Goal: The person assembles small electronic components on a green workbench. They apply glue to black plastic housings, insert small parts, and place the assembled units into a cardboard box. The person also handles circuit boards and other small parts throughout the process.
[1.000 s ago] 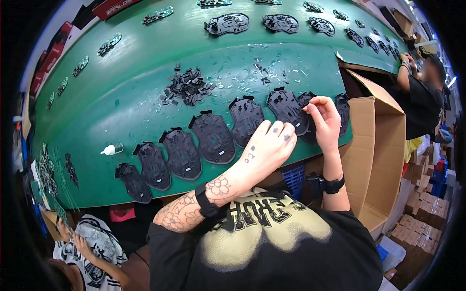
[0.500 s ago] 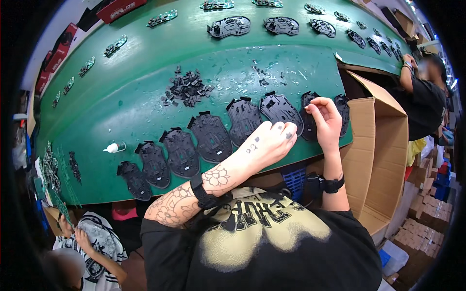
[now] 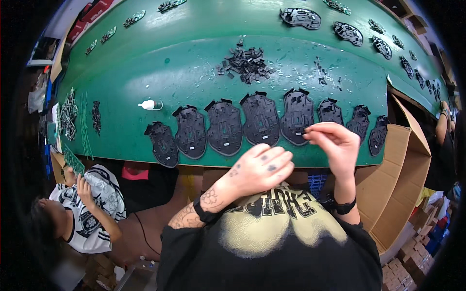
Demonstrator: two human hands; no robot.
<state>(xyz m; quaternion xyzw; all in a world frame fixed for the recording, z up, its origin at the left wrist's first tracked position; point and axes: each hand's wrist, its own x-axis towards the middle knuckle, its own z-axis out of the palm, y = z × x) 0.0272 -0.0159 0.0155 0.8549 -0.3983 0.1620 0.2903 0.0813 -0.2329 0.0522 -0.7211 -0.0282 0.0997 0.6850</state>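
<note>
A row of black computer mouse shells [image 3: 224, 128] lies along the near edge of the green table. My right hand [image 3: 337, 143] hovers at the right side of one tall mouse shell [image 3: 297, 114], thumb and forefinger pinched on what looks like a small black piece [image 3: 307, 130]. Close to my chest, just off the table edge, is my left hand [image 3: 262, 167], its fingers curled under. The back of that hand hides whatever it may hold. Beyond the shells is a heap of small black pieces [image 3: 246, 64].
Toward the left lies a small white bottle [image 3: 150, 105]. Circuit boards [image 3: 134, 18] and more mouse parts [image 3: 300, 18] line the far strip. An open cardboard box [image 3: 393, 179] stands at the right. A person [image 3: 90, 208] sits at lower left holding a green board.
The view has swung, shifting the table's contents. My left hand has drawn back from a shell toward my chest. My right hand has moved to the tall shell.
</note>
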